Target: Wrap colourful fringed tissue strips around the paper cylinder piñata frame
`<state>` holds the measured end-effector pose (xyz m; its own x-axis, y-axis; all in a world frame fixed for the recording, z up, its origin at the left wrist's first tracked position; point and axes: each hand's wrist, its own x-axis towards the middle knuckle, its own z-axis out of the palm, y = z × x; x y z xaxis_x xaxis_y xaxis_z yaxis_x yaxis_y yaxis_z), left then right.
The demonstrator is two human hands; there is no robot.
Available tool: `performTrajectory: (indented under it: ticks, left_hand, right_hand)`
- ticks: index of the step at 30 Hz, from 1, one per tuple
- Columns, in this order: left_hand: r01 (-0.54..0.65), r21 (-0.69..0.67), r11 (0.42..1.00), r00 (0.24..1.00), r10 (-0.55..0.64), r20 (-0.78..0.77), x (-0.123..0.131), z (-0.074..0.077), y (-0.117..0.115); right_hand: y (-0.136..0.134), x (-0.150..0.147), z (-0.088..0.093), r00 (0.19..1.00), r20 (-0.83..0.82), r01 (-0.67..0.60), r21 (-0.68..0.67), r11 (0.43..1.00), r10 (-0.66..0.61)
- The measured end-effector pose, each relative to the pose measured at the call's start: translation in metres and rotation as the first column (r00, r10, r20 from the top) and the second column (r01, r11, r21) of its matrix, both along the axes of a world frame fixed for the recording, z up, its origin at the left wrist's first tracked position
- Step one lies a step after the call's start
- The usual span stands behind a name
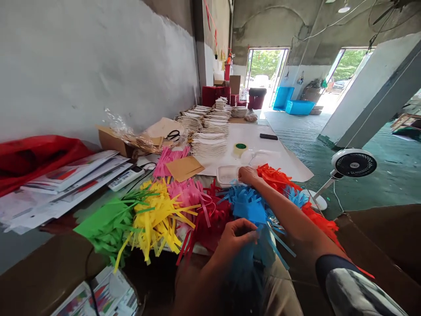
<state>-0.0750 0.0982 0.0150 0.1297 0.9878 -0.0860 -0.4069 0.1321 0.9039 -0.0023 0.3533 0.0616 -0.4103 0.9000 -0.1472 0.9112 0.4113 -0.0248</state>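
The left hand (237, 235) is almost shut. Its fingers (243, 228) curl in and pinch the blue paper fringe (246, 208). The right hand (248, 175) is curled too and sits at the top of the blue paper, but I cannot tell if it has hold of it.

The blue paper fringe is a bunch of thin cut strips with a flat part in the middle. Long strips hang down in front of the person. It is held up over a heap of other cut paper. There is a red fringe (210, 215) just to its left, then a pink fringe (186, 193), a yellow fringe (154, 219) and a green fringe (108, 224). An orange fringe (276, 177) lies past the right arm.

Just past the right hand is a white tray (226, 175). Near it are a roll of tape (240, 150) and a black phone (269, 136), on a white sheet (283, 153). Stacks of white paper (208, 145) stand on the table. Black scissors (173, 135) lie by a brown box (113, 142).
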Motion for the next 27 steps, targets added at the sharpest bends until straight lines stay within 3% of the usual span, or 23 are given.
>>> performTrajectory:
  ticks: [7,13,16,21,25,27]
  left_hand:
    - [-0.009,-0.015,1.000,1.000,0.009,-0.015,0.003,0.015,-0.002]
    - [-0.016,0.046,0.999,0.997,0.020,-0.078,0.013,0.021,-0.008]
    - [-0.079,0.065,0.995,0.987,0.087,-0.132,0.013,0.023,-0.012]
    - [-0.177,0.164,0.970,0.939,0.217,-0.268,0.014,0.035,-0.020]
    - [-0.123,0.247,0.961,0.870,0.224,-0.440,0.027,0.047,-0.028]
    - [-0.086,0.288,0.954,0.844,0.224,-0.488,0.038,0.050,-0.033]
  right_hand:
    - [-0.018,0.021,0.008,0.976,-0.217,0.049,0.055,0.997,-0.036]
    - [-0.059,0.039,0.033,0.869,-0.491,0.112,0.085,0.990,-0.056]
    - [-0.104,0.062,0.038,0.773,-0.634,0.105,0.076,0.992,-0.034]
    - [-0.201,0.123,0.033,0.591,-0.806,-0.023,0.002,1.000,0.015]
    - [-0.255,0.159,0.025,0.322,-0.939,-0.144,-0.175,0.974,-0.121]
    - [-0.269,0.168,0.023,0.276,-0.949,-0.134,-0.195,0.972,-0.152]
